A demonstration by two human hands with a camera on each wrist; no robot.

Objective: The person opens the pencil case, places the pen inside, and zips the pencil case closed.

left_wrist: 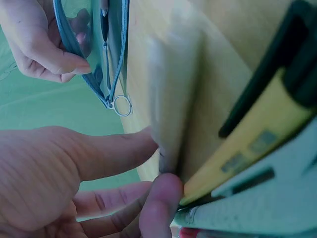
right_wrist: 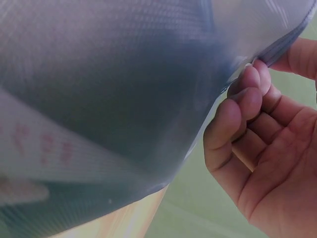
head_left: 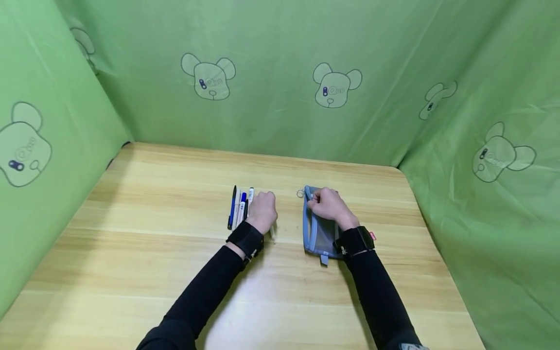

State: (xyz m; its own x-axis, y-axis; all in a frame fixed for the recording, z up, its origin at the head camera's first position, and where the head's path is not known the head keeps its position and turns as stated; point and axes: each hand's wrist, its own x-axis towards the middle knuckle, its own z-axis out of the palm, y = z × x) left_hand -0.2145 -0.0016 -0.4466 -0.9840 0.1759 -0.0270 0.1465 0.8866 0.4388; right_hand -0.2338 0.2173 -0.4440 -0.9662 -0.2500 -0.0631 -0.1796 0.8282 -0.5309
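Note:
In the head view my left hand (head_left: 262, 212) is at the right side of a row of pens (head_left: 239, 209). Its thumb and finger pinch a pale, slender pen (left_wrist: 176, 94), blurred in the left wrist view. A yellow pen (left_wrist: 247, 139) and a whitish pen (left_wrist: 257, 203) lie close beside those fingertips. My right hand (head_left: 329, 205) pinches the upper edge of a blue mesh zip pouch (head_left: 324, 236), with the thumb on one side and curled fingers on the other. The pouch's mouth gapes. Through its mesh, a white strip with red marks (right_wrist: 39, 139) shows in the right wrist view.
A metal ring (head_left: 300, 193) hangs at the pouch's far corner, and a fabric tab (head_left: 324, 260) sticks out at its near end. The wooden table (head_left: 144, 272) is bordered by green curtains (head_left: 271, 112) at the back and both sides.

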